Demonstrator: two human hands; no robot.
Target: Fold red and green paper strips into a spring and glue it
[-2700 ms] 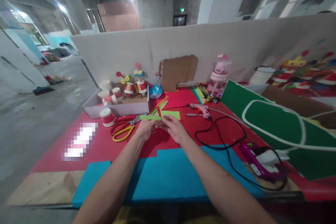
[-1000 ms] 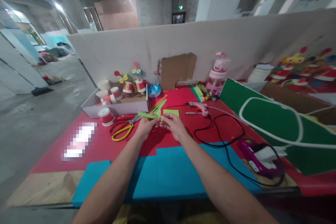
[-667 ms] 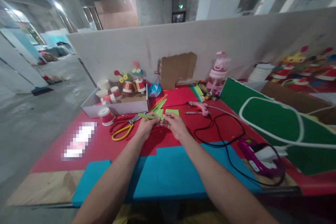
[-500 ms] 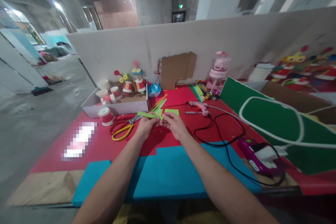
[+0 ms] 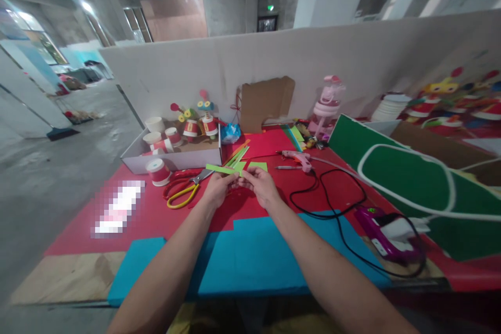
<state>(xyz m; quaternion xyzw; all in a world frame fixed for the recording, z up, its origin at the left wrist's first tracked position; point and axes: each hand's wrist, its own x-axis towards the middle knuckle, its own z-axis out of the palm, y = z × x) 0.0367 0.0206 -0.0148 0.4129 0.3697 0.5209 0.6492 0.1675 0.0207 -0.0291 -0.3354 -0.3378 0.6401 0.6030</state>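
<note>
Between my two hands is a narrow light-green paper strip [image 5: 219, 169], its free end sticking out to the left. My left hand [image 5: 219, 187] pinches it with thumb and fingers. My right hand [image 5: 259, 182] grips the strip's other end, fingertips almost meeting the left ones; the part under the fingers is hidden. Just beyond the hands lie more green strips [image 5: 241, 154] and a green paper piece [image 5: 263, 166] on the red tabletop [image 5: 230, 214]. Beside my left hand rest scissors with yellow and red handles [image 5: 183, 197].
A white box [image 5: 183, 160] holds paper cups and cup figures; another cup [image 5: 158, 172] stands before it. To the right are a pink glue gun [image 5: 296, 159], black cable [image 5: 332, 214], purple power strip [image 5: 385, 237] and green board [image 5: 391, 177]. Blue sheets [image 5: 258, 255] line the front edge.
Both hands stay in nearly the same spot with the green strip. The fingertips have shifted slightly where they meet on it.
</note>
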